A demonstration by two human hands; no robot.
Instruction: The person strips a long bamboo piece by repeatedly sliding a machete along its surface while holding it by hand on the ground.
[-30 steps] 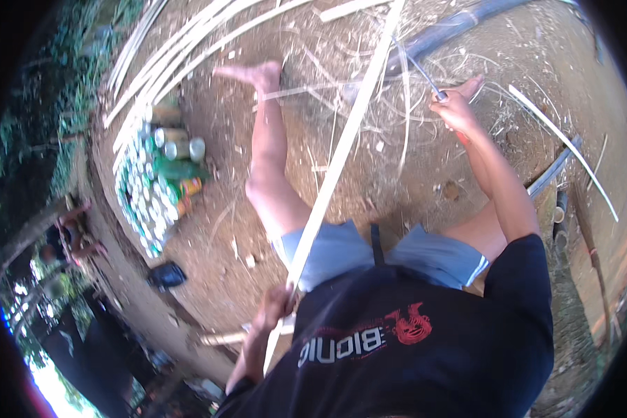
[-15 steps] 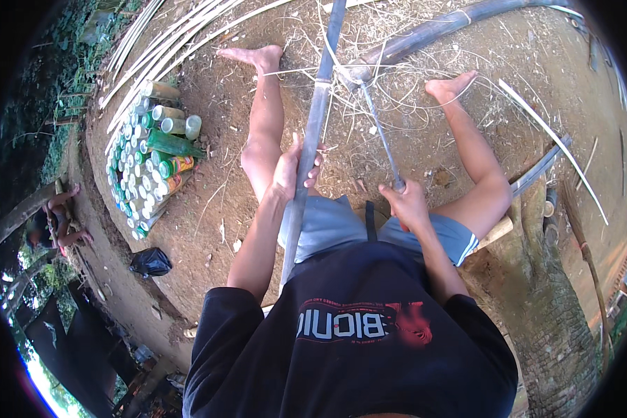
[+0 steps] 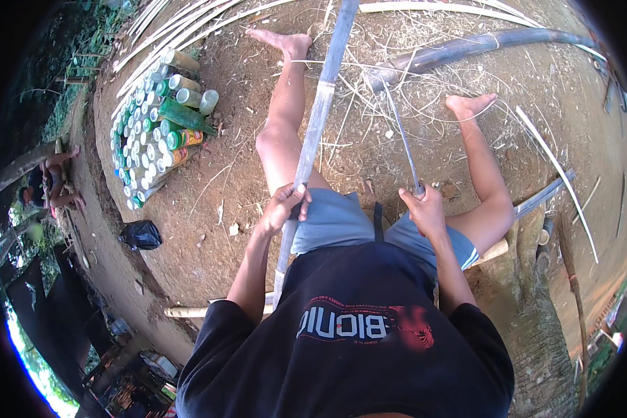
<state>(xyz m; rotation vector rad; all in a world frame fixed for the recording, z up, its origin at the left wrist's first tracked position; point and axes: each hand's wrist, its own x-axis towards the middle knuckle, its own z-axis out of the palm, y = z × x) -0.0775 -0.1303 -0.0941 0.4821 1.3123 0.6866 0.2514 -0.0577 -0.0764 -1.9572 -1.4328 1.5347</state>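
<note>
My left hand (image 3: 284, 207) is closed around a long grey split bamboo length (image 3: 320, 111). The bamboo slants from beside my waist, over my thigh, to beyond the far edge of view. My right hand (image 3: 425, 209) grips the handle of a long, narrow-bladed knife (image 3: 402, 132) in front of my right thigh. The blade points away from me, its tip by the near end of a thick, dark bamboo pole (image 3: 453, 54) on the ground. Whether the tip touches the pole, I cannot tell. Thin pale strips (image 3: 418, 108) lie tangled around that end.
Many jars and bottles (image 3: 150, 132) are heaped at the left, with a black plastic bag (image 3: 141, 235) nearer. Long pale slats (image 3: 181, 38) lie far left. A tree trunk (image 3: 543, 348) lies at my right. Another person (image 3: 57, 180) is at the far left.
My left hand has moved down the bamboo toward my body, and its fingers wrap it differently. My right hand still holds the knife. The whole view has shifted slightly.
</note>
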